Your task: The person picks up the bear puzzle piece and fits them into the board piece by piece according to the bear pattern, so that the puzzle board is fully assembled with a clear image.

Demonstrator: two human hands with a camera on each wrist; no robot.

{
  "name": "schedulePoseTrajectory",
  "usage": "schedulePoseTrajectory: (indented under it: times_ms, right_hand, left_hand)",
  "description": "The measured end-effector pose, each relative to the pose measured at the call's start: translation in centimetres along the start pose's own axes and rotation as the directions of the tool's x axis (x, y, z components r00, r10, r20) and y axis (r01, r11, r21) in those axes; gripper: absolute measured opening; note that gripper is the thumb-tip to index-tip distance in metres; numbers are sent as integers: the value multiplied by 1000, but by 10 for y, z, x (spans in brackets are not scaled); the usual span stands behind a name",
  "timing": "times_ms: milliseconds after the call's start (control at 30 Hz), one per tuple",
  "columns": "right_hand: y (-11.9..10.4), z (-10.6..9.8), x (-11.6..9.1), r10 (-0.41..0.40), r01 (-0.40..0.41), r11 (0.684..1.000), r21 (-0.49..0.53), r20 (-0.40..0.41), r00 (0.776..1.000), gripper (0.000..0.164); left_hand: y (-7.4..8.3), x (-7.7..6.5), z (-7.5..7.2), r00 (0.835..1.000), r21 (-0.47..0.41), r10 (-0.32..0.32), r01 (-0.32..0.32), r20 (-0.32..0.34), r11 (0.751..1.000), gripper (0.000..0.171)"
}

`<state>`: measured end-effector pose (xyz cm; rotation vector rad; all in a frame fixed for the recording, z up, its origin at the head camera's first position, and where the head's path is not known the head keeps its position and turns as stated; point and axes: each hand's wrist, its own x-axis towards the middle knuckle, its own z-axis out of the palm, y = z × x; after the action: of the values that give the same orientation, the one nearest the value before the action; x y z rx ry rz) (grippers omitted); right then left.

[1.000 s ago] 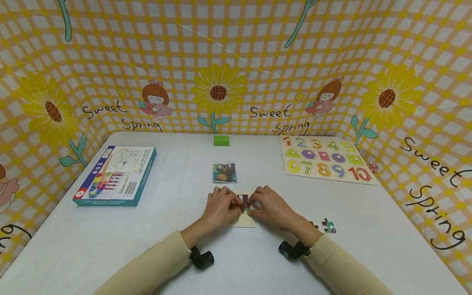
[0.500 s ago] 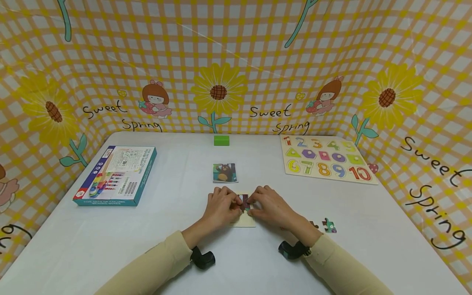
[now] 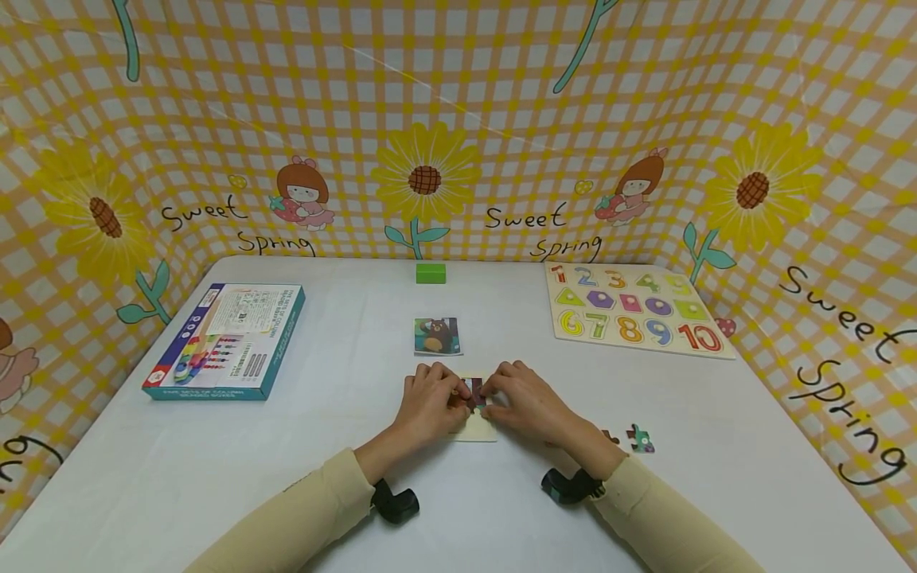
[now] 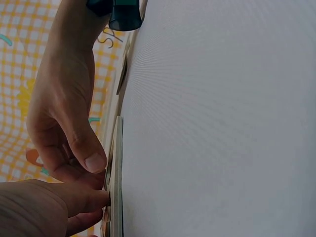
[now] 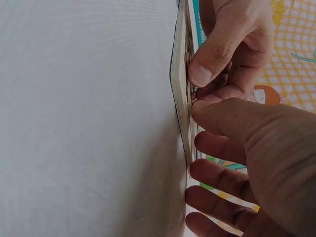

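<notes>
In the head view a small pale puzzle board (image 3: pixel 474 432) lies at the middle of the table, with dark jigsaw pieces (image 3: pixel 476 388) on its far part. My left hand (image 3: pixel 428 404) bends over its left side, thumb and fingers pinching at a piece. From the right, my right hand (image 3: pixel 532 404) holds the pieces with thumb and index finger, close to the left fingertips. Both wrist views show the board (image 5: pixel 179 74) edge-on, with fingertips meeting at its top face. The fingers hide much of the pieces. Beyond the board lies a bear picture card (image 3: pixel 435 337).
Loose jigsaw pieces (image 3: pixel 641 438) lie right of my right wrist, partly behind it. A boxed toy (image 3: pixel 236 342) sits at the left. A wooden number board (image 3: pixel 637 309) lies at the back right, and a green block (image 3: pixel 431 274) stands at the back.
Almost nothing moves. Both hands stay at the board with their fingertips on the pieces.
</notes>
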<state>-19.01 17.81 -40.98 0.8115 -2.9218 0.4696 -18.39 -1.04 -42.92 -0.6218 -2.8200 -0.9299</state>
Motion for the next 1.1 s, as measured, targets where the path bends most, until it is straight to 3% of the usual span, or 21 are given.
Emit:
schedulePoseTrajectory:
  times_ms: [533, 767, 1100]
  right_hand:
    - [-3, 1, 2, 33, -33, 999, -8, 7, 999, 16]
    - [-3, 1, 2, 40, -40, 999, -5, 5, 999, 17]
    - [-4, 1, 1, 46, -46, 999, -8, 3, 999, 17]
  left_hand:
    - [2, 1, -1, 1000, -13, -14, 15, 4, 1000, 7]
    - [-4, -4, -19, 999, -33, -33, 34, 26, 999, 13]
    - [-23, -24, -39, 997, -28, -55, 57, 61, 998, 19]
